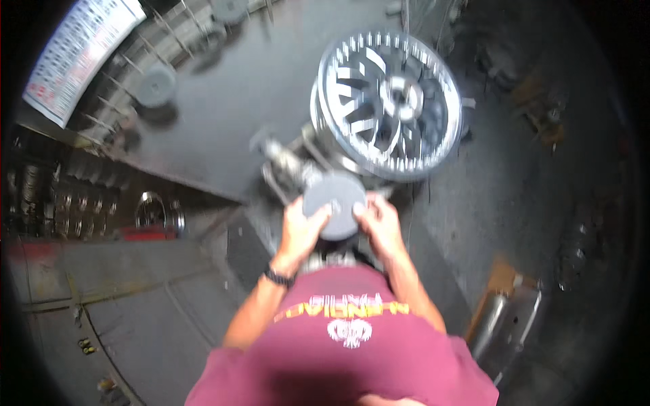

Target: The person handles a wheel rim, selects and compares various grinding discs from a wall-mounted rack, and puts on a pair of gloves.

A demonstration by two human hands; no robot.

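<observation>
Gripping: the left hand [302,227] and right hand [383,226] hold a flat, round, matt-grey disc [342,195] from opposite sides, thumbs pressed on its face, the other fingers closed about the rim and mostly hidden.
Disc position: between the two hands, just beyond the maroon short-sleeved shirt [406,358], face turned upward.
Disc axis: circular, so no long axis; its small pale centre sits between the thumbs, closer to the left one.
Nearer hand: neither, as both touch the disc.
Wheel side: a shiny silver spoked metal wheel [403,98] stands tilted beyond the disc and to its right, nearer the right hand.
Left side: a pale, blurred metal fixture [290,162] lies beyond the disc; I cannot tell whether they touch.
</observation>
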